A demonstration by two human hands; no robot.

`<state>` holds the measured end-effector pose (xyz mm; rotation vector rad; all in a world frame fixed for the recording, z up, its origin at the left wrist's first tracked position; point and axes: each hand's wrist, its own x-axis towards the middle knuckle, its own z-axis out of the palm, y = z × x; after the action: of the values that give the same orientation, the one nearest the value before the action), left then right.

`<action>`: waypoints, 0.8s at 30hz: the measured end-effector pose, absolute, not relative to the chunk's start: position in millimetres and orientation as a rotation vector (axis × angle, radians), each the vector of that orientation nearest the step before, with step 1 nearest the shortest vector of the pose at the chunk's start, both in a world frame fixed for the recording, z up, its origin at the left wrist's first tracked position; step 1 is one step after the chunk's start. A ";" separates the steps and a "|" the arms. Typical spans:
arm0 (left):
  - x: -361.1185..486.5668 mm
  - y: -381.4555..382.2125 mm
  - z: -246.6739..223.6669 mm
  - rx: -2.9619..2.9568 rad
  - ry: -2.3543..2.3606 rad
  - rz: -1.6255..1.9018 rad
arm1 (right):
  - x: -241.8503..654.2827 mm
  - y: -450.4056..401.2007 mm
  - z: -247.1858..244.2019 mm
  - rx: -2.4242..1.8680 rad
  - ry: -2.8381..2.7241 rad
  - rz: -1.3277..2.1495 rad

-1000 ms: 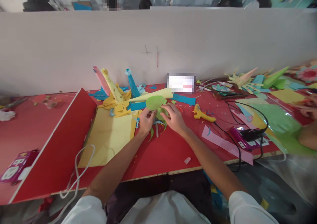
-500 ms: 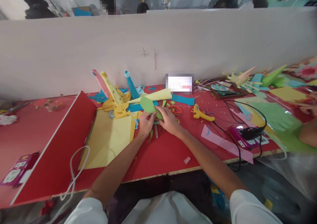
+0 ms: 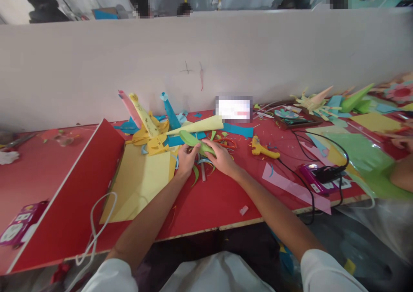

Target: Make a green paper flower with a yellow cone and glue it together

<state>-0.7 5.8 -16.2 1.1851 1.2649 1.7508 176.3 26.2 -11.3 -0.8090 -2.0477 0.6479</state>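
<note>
Both hands meet over the middle of the red table. A green paper piece (image 3: 189, 138) is between them, seen at a flat angle. My left hand (image 3: 187, 159) pinches its near edge, and my right hand (image 3: 220, 155) holds its right part with fingers laid over it. Just beyond lies a pale yellow paper cone (image 3: 203, 125). Under and near the hands are a curved green scrap (image 3: 195, 175), a glue stick (image 3: 203, 172) and orange-handled scissors (image 3: 227, 143), partly hidden by the right hand.
A yellow glue gun (image 3: 264, 150) lies right, its cord near a purple box (image 3: 314, 182). Yellow sheets (image 3: 138, 184) and a red divider (image 3: 74, 197) are left. Paper cones (image 3: 145, 115) stand behind. Another person's arm (image 3: 402, 175) rests far right.
The green paper has tilted from a broad face to a narrower, flatter view. My left hand has shifted slightly left and down. More of the scraps beneath the hands shows.
</note>
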 end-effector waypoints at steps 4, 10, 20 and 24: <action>1.2 5.6 -16.7 1.147 1.241 1.759 | 175.7 27.1 -6.7 -0.784 -1.917 0.844; -5.1 7.0 -14.6 1.152 1.198 1.770 | 181.3 39.0 2.1 -0.748 -1.392 1.260; -24.1 10.5 -12.9 1.458 1.284 1.658 | 192.9 47.4 2.8 -0.651 -1.281 1.541; -19.0 6.5 -10.8 1.458 1.222 1.645 | 193.5 51.3 -5.2 -0.769 -1.502 1.305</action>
<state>-19.0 6.5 -10.8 1.4585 1.2221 1.6450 193.5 51.3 -5.2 -0.7686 -1.5017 1.3049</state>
